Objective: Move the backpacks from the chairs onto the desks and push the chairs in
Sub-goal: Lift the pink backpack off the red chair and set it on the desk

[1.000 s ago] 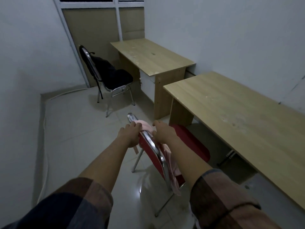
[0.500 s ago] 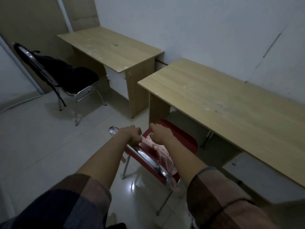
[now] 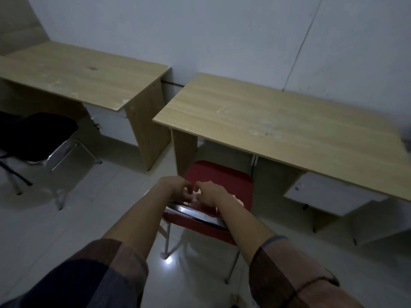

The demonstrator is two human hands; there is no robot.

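A red chair (image 3: 219,176) stands in front of the right wooden desk (image 3: 278,121), its seat partly under the desktop. My left hand (image 3: 175,188) and my right hand (image 3: 210,193) both grip the chrome top bar of its backrest (image 3: 195,213), close together. A pink cloth (image 3: 239,202) shows just beyond my right hand; most of it is hidden. To the left, a black chair (image 3: 37,138) stands pulled out from the left desk (image 3: 77,72); any backpack on it is cut off by the frame edge.
Both desks stand against the white wall, a narrow gap between them. A white drawer unit (image 3: 331,194) hangs under the right desk. Glossy tiled floor (image 3: 89,218) lies open between the two chairs.
The view has swung to face the desks squarely. The red chair has turned with its back toward me and slid further under the right desk, both hands still on the backrest.
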